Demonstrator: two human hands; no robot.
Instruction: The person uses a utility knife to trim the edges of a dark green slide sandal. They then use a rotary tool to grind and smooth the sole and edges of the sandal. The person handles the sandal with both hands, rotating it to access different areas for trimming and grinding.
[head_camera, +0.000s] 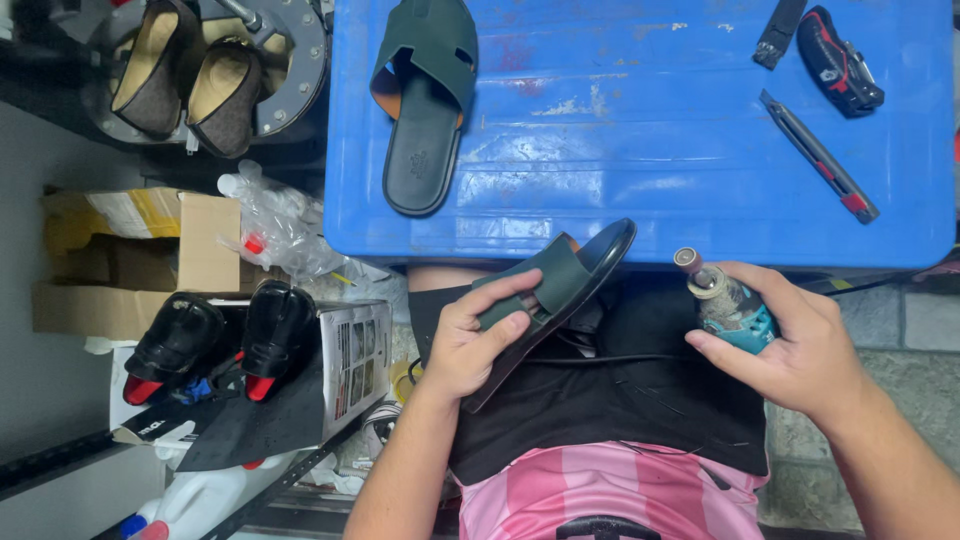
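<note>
My left hand (475, 340) grips a dark green slide sandal (565, 275) by its strap, over my lap, with the sole edge turned up and to the right. My right hand (790, 340) holds a small teal rotary tool (725, 300) whose sanding tip points up and left, a short gap from the sandal's toe end. The matching green sandal (425, 100) lies flat on the blue plastic tabletop (640, 150) in front of me. A black apron covers my lap, and a thin black cord runs across it.
On the blue top at right lie a utility knife (820, 157), a black and red tool (838, 62) and a black strap (778, 32). To the left are cardboard boxes (130, 255), black shoes with red soles (215, 335), brown shoes (185, 80) and plastic bags.
</note>
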